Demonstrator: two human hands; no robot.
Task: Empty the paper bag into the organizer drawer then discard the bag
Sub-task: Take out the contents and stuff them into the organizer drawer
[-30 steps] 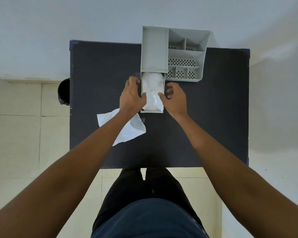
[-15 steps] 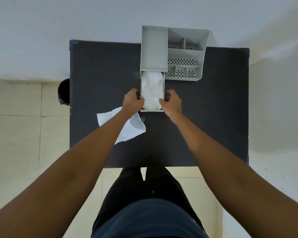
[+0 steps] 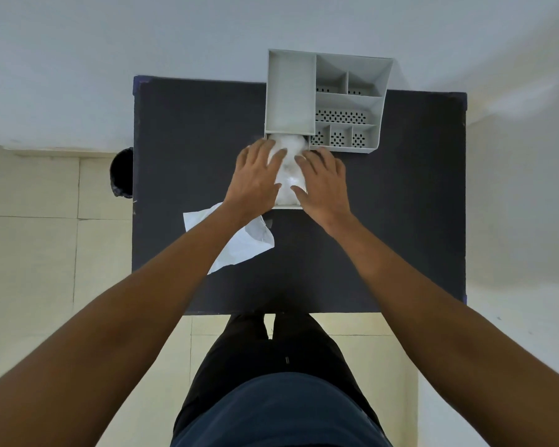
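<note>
A grey organizer (image 3: pixel 349 101) with several compartments stands at the table's far edge. Its drawer (image 3: pixel 286 206) is pulled out toward me and holds white crumpled stuff (image 3: pixel 288 175). My left hand (image 3: pixel 255 179) and my right hand (image 3: pixel 323 182) lie flat over the drawer with fingers spread, pressing on the white contents from either side. Neither hand grips anything. The white paper bag (image 3: pixel 239 243) lies flat on the table, just left of and nearer than the drawer, partly under my left forearm.
The dark table (image 3: pixel 384 227) reaches from the wall to my legs. A black bin (image 3: pixel 121 172) stands on the tiled floor off the table's left edge. A white wall lies behind the organizer.
Both hands left the drawer's front corners and moved up over it. Their fingers went from curled on the drawer's sides to spread flat on the white contents.
</note>
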